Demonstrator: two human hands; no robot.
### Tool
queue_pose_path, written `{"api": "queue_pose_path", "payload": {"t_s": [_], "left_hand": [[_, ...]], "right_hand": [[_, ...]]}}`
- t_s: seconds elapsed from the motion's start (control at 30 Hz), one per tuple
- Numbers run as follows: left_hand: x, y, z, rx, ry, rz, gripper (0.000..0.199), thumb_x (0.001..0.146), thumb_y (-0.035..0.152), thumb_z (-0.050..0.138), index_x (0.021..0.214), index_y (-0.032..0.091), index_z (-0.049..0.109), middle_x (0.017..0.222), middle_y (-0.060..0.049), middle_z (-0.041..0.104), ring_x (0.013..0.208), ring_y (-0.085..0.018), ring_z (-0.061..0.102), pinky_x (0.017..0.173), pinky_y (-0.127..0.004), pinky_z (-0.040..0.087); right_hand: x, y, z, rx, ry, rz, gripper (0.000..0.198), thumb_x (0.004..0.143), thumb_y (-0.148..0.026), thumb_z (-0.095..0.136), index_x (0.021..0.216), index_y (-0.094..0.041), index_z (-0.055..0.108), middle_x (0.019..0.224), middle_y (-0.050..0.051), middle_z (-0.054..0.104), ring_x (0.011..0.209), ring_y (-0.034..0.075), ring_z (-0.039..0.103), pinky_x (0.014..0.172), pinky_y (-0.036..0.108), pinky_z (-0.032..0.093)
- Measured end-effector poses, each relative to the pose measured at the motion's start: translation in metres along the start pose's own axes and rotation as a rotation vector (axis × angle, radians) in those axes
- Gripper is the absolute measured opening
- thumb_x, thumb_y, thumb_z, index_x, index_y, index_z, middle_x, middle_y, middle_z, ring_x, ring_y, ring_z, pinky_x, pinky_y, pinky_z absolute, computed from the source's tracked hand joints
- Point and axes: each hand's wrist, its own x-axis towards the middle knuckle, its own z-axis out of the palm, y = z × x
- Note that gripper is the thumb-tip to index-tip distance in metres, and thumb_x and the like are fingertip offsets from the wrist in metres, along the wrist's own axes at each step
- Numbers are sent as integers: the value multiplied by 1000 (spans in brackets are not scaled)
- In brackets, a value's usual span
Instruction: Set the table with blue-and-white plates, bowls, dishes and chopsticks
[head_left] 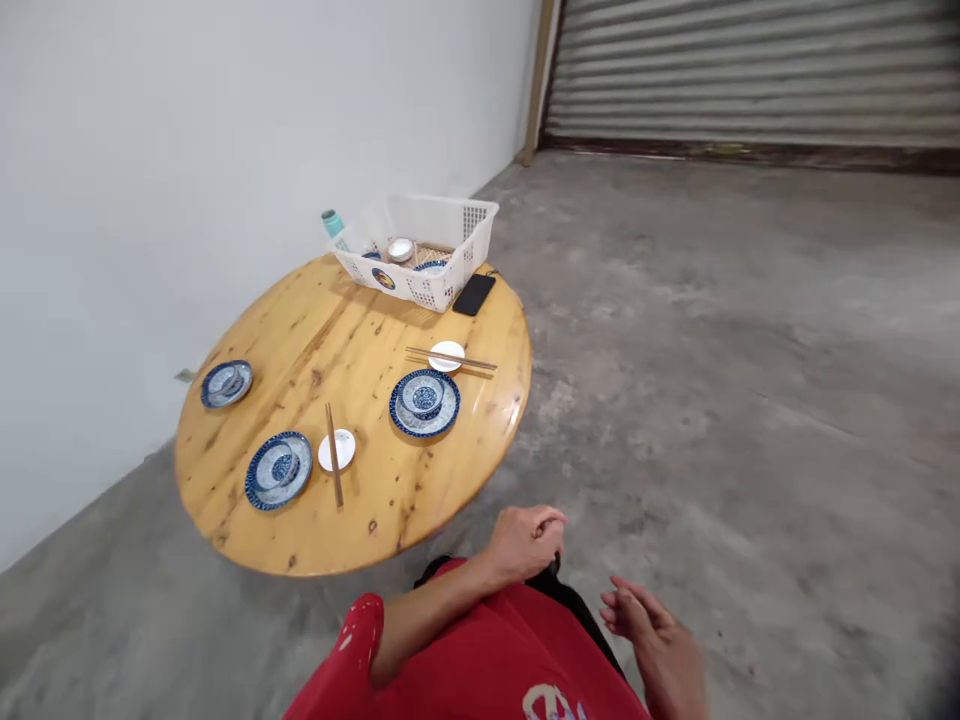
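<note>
My left hand (527, 540) hangs in front of my body, just off the near right edge of the round wooden table (375, 500). Its fingers are curled in, and nothing shows in them. Lower and to the right is my right hand (656, 640), over the floor, with fingers loosely bent and apart and no object in it. Closest to my hands on the table is a blue-patterned plate with a small bowl (424, 402) on it. Behind that setting, chopsticks (480, 362) rest across a small white dish (447, 354).
Another plate with a bowl (278, 470) sits near the front, beside chopsticks (334, 465) on a white dish (346, 449). A third blue setting (226, 383) is at left. At the back are a white basket (409, 285) holding dishes, a black phone (474, 295) and a teal bottle (332, 222).
</note>
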Motion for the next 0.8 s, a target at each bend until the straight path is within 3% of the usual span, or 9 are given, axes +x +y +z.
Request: {"api": "queue_pose_path", "payload": {"t_s": [0.13,0.23,0.33,0.5,0.63,0.8], "left_hand": [[40,41,24,-101,139,-38,35,91,25,45,107,16,75,75,-1,75,60,-13,66,60,-22,50],[60,60,34,-105,206,-54,34,89,25,46,106,16,74,74,-1,74,60,-13,65,60,-22,49],[75,68,38,-78,278,-108,32,88,24,46,102,17,74,72,0,73,60,-13,65,62,-22,49],[114,72,41,-130,387,-197,34,93,29,43,103,16,73,73,-1,73,58,-13,66,60,-22,49],[171,82,34,-156,424,-213,33,92,27,44,104,18,74,74,-1,75,60,-13,67,61,-22,50],[254,106,7,-116,491,-145,33,92,25,47,106,20,76,75,0,76,64,-14,68,65,-22,51]], "right_hand": [[67,-51,-71,-100,20,-39,63,57,-67,66,94,-17,71,77,10,76,69,30,73,68,41,59],[114,-82,-96,-160,-14,-85,63,59,-67,65,97,-17,71,80,11,77,73,31,74,69,41,59],[151,-109,-90,-173,-98,-117,64,61,-68,63,100,-17,71,82,10,77,74,29,75,71,39,59],[193,-146,-44,-144,-326,-141,67,56,-70,66,97,-17,69,73,7,74,65,25,71,67,36,60],[233,-169,-22,-198,-453,-170,64,57,-71,67,94,-19,71,71,5,73,62,23,70,65,34,60],[304,-223,-32,-305,-461,-159,62,62,-69,68,98,-19,70,76,5,75,69,25,73,69,34,61]]}}
